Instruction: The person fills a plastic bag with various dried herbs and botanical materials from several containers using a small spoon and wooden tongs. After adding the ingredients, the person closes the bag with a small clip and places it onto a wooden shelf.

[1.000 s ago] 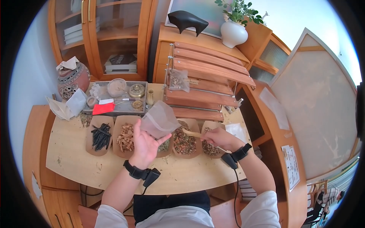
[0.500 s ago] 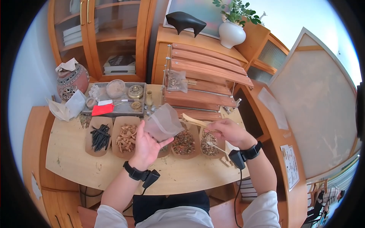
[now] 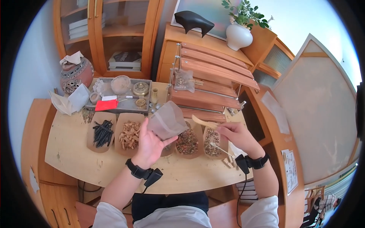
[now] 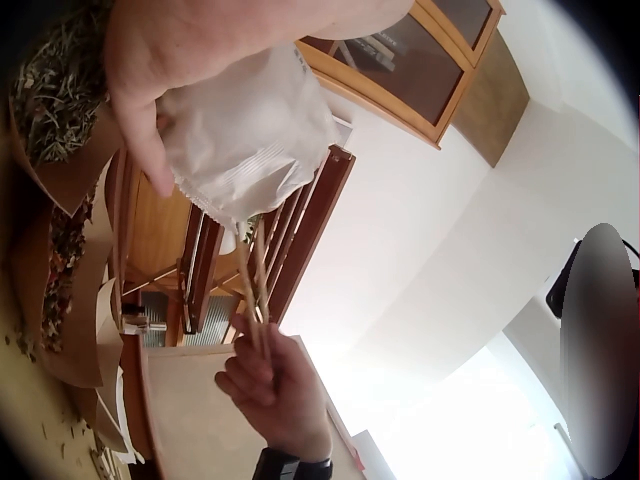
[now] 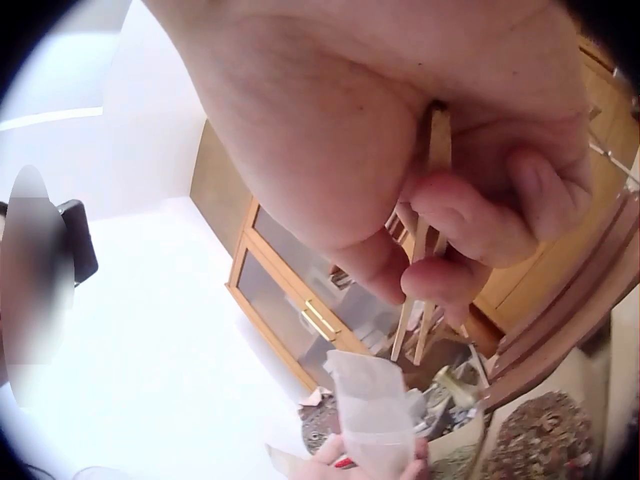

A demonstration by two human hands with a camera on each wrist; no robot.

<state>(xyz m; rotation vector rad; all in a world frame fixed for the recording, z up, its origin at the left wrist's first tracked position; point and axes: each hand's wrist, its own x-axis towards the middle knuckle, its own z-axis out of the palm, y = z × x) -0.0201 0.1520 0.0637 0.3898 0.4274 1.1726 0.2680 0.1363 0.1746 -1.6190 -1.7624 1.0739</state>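
Note:
My left hand [image 3: 150,148] holds a translucent whitish pouch [image 3: 167,121], its palm turned up. A finger and thumb show at the pouch's sides, and the other fingers are hidden behind it. To the right, my right hand [image 3: 239,135] grips slim wooden tongs [image 3: 203,121] whose tips point toward the pouch. The two prongs [image 4: 255,280] show in the left wrist view, close below the pouch's lower edge there. Under the hands stand paper trays: one of mixed dried flowers and herbs [image 3: 187,142], one of small brownish pieces [image 3: 213,142]. Dried green herb [image 4: 60,110] fills another.
Left trays hold dark sticks [image 3: 102,133] and tan wood-like pieces [image 3: 129,135]. Behind stands a grey tray [image 3: 131,109] of small vessels beside a patterned jar [image 3: 78,74]. A slatted wooden rack [image 3: 216,68] rises at the back right. Small wooden pieces [image 3: 229,161] lie near the right hand.
My right hand has turned and drawn back to the right, so the tongs' tips now point more upward. The small wooden pieces have come into sight. The left hand still holds the pouch.

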